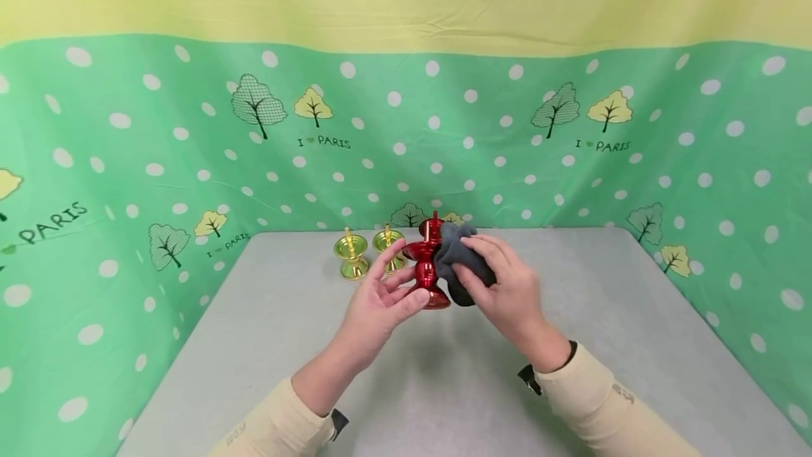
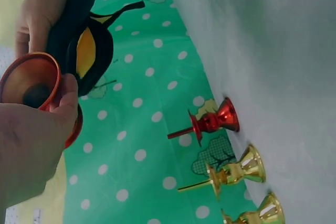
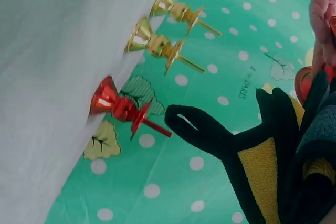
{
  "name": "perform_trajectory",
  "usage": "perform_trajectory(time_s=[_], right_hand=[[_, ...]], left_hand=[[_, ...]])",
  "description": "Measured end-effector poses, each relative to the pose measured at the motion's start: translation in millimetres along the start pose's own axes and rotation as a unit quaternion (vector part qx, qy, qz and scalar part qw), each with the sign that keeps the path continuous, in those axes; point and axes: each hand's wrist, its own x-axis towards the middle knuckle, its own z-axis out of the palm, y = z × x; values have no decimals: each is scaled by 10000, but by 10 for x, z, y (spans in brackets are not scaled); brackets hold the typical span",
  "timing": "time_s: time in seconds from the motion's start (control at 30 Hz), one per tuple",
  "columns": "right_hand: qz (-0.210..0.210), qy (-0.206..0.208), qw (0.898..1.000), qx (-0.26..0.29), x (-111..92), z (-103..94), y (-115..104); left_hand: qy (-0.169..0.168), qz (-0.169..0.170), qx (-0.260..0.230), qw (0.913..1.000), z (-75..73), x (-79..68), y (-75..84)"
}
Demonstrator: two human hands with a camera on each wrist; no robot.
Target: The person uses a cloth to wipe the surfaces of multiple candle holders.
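Observation:
My left hand (image 1: 379, 302) holds a shiny red candle holder (image 1: 426, 273) upright by its lower part, in front of my body. The left wrist view looks into its hollow flared base (image 2: 31, 80), with fingers and thumb round it. Bunched in my right hand (image 1: 510, 288) is a dark grey cloth (image 1: 466, 263), held against the right side of the red holder's cup. Seen from the right wrist, the cloth has black edging, a yellow underside (image 3: 260, 177) and a hanging loop (image 3: 184, 121).
Two gold candle holders (image 1: 352, 254) (image 1: 389, 249) stand at the back left of the grey table (image 1: 266, 344). Beside them stands a second red candle holder (image 3: 123, 107), partly behind the held one in the head view. A green dotted curtain (image 1: 393, 125) encloses the table's back and sides.

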Motion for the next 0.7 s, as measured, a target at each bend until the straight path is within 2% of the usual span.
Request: perform_trajectory(time_s=[0.1, 0.17, 0.23, 0.33, 0.47, 0.53, 0.7], right_hand=[[-16, 42, 9999, 104, 17, 32, -44], [-180, 53, 9998, 27, 32, 49, -83], [-364, 53, 9993, -68, 46, 66, -111], [-531, -18, 9983, -235, 65, 72, -117], [-374, -27, 9980, -510, 64, 61, -47], [-264, -16, 9979, -596, 52, 64, -8], [-269, -167, 9986, -435, 39, 115, 29]], left_hand=[[-244, 95, 453, 9986, 5, 0, -7], [-279, 138, 719, 9969, 11, 8, -10], [-236, 130, 786, 9965, 14, 18, -11], [-58, -61, 431, 9990, 3, 34, -5], [267, -306, -102, 9991, -53, 63, -8], [387, -374, -191, 9984, -84, 87, -17], [324, -476, -440, 9974, -126, 137, -38]])
